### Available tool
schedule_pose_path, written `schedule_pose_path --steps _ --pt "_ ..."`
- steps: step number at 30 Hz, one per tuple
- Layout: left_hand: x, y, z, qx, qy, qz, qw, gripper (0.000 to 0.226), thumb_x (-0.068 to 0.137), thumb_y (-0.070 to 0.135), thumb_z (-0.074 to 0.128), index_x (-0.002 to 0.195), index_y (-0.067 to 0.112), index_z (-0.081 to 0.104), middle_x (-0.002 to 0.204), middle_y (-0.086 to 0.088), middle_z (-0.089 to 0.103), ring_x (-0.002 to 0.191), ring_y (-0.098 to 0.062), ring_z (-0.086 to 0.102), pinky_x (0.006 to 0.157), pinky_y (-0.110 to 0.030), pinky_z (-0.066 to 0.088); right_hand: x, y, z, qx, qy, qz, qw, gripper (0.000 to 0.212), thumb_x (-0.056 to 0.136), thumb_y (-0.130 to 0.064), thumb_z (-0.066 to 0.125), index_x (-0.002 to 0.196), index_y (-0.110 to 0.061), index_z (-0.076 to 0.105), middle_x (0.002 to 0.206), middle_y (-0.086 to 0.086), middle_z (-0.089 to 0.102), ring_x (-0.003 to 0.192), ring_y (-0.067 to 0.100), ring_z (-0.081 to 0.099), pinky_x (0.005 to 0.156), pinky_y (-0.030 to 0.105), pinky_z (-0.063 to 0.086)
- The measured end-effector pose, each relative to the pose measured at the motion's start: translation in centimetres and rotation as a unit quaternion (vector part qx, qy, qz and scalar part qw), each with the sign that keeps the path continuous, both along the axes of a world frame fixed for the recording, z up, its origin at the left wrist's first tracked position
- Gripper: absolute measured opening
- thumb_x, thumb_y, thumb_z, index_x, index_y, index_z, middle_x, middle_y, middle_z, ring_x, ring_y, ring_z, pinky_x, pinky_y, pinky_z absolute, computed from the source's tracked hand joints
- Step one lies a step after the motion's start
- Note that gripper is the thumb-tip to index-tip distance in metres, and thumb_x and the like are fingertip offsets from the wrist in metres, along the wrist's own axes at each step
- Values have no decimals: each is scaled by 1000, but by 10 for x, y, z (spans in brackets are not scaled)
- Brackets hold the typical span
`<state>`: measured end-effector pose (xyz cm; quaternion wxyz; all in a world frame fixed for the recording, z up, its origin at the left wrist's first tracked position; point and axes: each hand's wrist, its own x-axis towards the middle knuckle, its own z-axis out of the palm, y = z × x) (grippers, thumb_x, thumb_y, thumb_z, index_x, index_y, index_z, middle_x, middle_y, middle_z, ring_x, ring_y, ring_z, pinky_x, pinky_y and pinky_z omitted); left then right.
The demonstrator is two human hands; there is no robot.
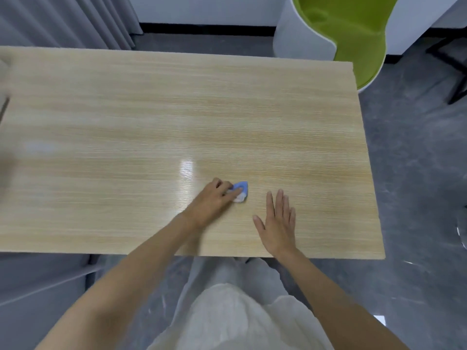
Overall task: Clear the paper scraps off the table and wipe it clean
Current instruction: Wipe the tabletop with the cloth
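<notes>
A light wood-grain table [151,122] fills most of the frame from the left edge to the right of centre, and a bright reflection of light lies on its surface a little below the middle. Around it is a grey mottled floor [417,173], seen on the right side and at the bottom. In the upper left corner hangs a grey pleated curtain [63,18]. In the upper right stands a green chair [353,34] with a white outer shell, just beyond the far right corner of the table. At the bottom centre is the person's pale loose clothing [227,311]. Both bare forearms reach up from the bottom over the near edge of the table. The right hand [278,223] lies flat on the table at lower right of centre, palm down, fingers straight and slightly spread. The left hand [213,198], just to its left, has its fingers curled over a small blue and white wad [241,188] and holds it against the table surface; whether it is cloth or paper I cannot tell.
</notes>
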<state>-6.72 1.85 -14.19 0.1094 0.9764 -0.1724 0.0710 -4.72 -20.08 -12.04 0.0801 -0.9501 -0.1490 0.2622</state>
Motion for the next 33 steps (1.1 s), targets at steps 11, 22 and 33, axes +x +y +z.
schedule_pose_path --steps 11,22,33 --pt "-37 -46 0 -100 27 145 984 50 79 0 62 127 9 55 101 -5 54 82 -25 40 72 -36 43 -3 4 -3 0 20 3 1000 71 100 -48 20 147 -17 -22 151 7 -34 142 25 -28 115 45 -16" --pt "-43 -17 15 -178 18 485 856 53 72 -12 56 122 7 58 102 -17 52 88 -20 32 75 -26 31 -5 1 -4 -9 -7 10 1000 70 99 -50 17 148 -18 -21 154 9 -29 143 25 -25 116 44 -13" --pt "-44 25 25 -122 36 535 835 34 92 9 49 125 9 55 114 -19 51 102 -35 45 86 -39 39 -28 -35 -1 -11 -26 -20 999 67 101 -44 20 150 -15 -14 155 11 -25 144 24 -23 118 43 -9"
